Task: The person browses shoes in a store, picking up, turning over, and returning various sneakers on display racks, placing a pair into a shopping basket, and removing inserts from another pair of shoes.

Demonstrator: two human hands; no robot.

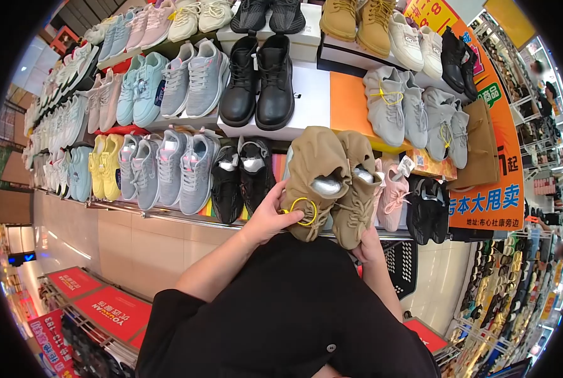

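A pair of khaki-brown lace-up sneakers is in front of me at the lower front edge of the display, toes pointing toward me. My left hand [272, 215] grips the left sneaker [316, 151] at its outer side, thumb on top near a yellow loop [304, 211] threaded at the laces. The fingers of my right hand [371, 244] are closed around the toe and side of the right sneaker [350, 217], and partly hidden by it. Silvery-white stuffing shows in both shoe openings. Pale pink shoes [393, 195] are just right of the pair.
Stepped rows of shoes fill the display: black boots [274, 82], grey sneakers [199, 170], black shoes [227, 189] and grey shoes [385, 104]. An orange sign [488, 208] and a brown paper bag [480, 145] stand on the right. Red signs [114, 312] lie on a rack at lower left.
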